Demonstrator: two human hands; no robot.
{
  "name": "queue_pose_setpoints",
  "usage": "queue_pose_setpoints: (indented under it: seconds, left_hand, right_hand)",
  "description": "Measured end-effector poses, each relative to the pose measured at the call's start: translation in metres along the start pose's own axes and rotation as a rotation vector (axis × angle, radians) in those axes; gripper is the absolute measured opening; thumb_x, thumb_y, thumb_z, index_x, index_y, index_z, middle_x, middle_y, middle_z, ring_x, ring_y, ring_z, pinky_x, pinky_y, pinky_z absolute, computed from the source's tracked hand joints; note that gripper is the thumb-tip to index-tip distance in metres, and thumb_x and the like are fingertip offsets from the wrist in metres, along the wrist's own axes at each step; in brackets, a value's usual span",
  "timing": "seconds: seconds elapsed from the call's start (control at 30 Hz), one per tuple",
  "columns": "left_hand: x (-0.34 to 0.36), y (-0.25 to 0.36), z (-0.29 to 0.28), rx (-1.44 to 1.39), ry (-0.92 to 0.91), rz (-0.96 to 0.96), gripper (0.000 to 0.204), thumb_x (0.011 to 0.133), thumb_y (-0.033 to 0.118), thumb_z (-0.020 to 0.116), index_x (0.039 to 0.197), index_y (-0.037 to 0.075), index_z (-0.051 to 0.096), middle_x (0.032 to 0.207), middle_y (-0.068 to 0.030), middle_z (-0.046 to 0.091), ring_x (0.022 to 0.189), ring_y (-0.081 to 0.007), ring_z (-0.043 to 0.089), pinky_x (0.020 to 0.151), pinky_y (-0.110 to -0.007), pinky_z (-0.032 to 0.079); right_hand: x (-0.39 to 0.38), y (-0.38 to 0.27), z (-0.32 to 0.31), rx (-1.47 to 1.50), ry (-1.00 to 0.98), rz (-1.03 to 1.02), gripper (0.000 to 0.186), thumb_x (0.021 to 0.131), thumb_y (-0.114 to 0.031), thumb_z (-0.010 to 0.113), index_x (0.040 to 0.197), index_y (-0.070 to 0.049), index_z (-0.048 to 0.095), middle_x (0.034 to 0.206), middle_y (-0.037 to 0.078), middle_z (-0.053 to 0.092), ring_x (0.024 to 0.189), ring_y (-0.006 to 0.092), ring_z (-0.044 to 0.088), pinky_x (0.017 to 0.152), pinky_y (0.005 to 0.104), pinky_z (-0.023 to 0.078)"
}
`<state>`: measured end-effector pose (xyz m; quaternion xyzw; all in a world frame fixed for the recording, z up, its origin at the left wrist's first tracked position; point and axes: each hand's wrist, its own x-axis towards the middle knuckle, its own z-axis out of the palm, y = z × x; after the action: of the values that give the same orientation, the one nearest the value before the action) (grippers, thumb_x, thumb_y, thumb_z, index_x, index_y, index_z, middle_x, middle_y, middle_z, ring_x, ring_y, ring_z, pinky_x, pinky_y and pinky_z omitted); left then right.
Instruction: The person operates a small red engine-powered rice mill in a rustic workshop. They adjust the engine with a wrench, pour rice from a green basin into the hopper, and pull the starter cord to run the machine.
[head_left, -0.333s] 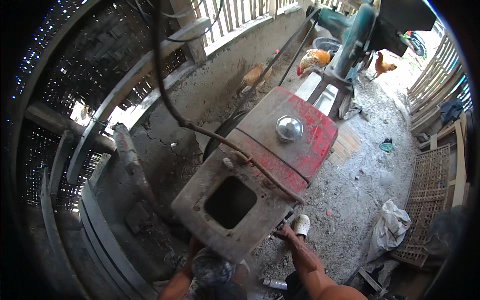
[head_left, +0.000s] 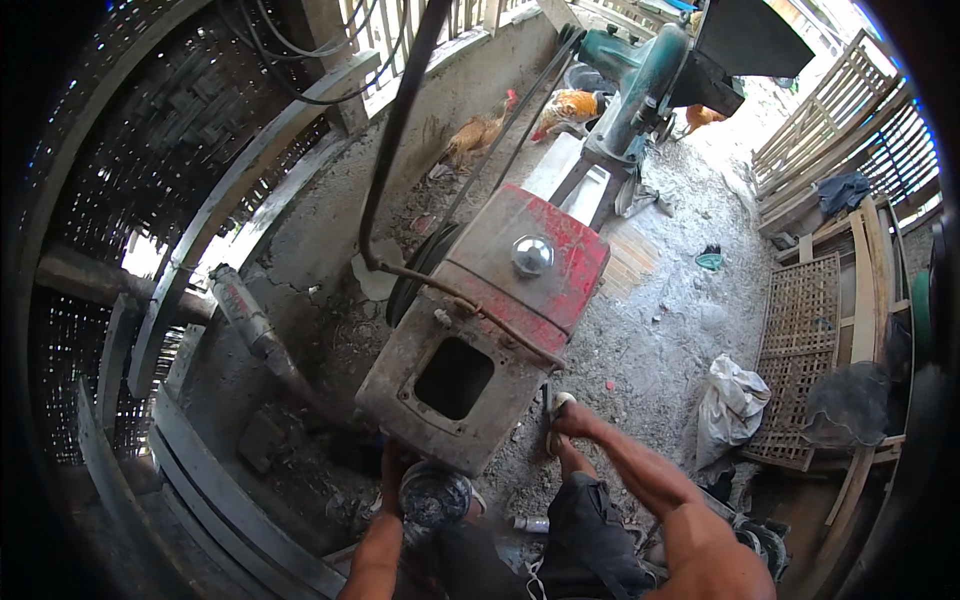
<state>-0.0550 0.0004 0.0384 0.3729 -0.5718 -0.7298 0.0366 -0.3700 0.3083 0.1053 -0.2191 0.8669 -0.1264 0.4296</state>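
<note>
A worn red engine (head_left: 530, 290) with a chrome cap (head_left: 532, 255) and a square opening in its rusty housing fills the middle. My right hand (head_left: 567, 421) is closed at the engine's lower right, beside a short metal bar (head_left: 548, 396); what it holds is unclear. My left hand (head_left: 393, 465) reaches under the housing's lower left, its fingers mostly hidden. A dark round cylinder (head_left: 435, 492) is below the housing beside that hand. Above the engine, belts (head_left: 505, 135) run toward a green machine (head_left: 625, 65). A curved dark pipe (head_left: 395, 150) runs down onto the engine.
Slanted wooden boards (head_left: 180, 450) and a grey pipe (head_left: 250, 320) stand left, by a concrete wall (head_left: 320, 230). Chickens (head_left: 565, 105) are behind the engine. A white sack (head_left: 728, 400), woven bamboo panels (head_left: 800, 330) and a slatted fence (head_left: 820, 120) line the right side of the dusty floor.
The view has shifted, so the engine appears higher and farther left. My right hand now sits higher in the picture with the arm more stretched. More of my legs shows.
</note>
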Motion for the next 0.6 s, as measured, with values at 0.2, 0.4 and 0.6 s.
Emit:
queue_pose_setpoints:
  seconds: [0.2,0.4,0.6]
  left_hand:
    - [0.011,0.0,-0.006,0.222,0.073,0.029,0.06,0.08,0.009,0.07,0.135,0.008,0.045,0.126,-0.0146,0.057,0.112,-0.0191,0.055,0.099,-0.033,0.042]
    - [0.007,-0.017,-0.01,0.385,0.134,0.033,0.058,0.08,0.009,0.07,0.134,0.006,0.047,0.124,-0.0136,0.058,0.112,-0.02,0.055,0.098,-0.033,0.043]
    - [-0.006,-0.01,-0.005,0.36,0.125,0.098,0.056,0.081,0.009,0.07,0.132,0.004,0.048,0.122,-0.0126,0.06,0.111,-0.0208,0.056,0.098,-0.034,0.043]
  right_hand:
    - [0.09,0.048,-0.087,-0.277,0.456,0.032,0.018,0.074,-0.027,0.063,0.078,-0.011,0.072,0.07,0.018,0.067,0.066,0.0365,0.067,0.061,0.0465,0.054]
    - [0.231,0.167,0.082,0.147,0.645,0.126,0.029,0.079,-0.033,0.061,0.087,-0.006,0.07,0.08,0.022,0.067,0.079,0.0398,0.066,0.068,0.0484,0.051]
    - [0.163,0.136,0.256,0.198,-0.02,-0.007,0.041,0.071,-0.036,0.068,0.095,-0.003,0.069,0.087,0.02,0.069,0.083,0.0363,0.067,0.071,0.0456,0.05]
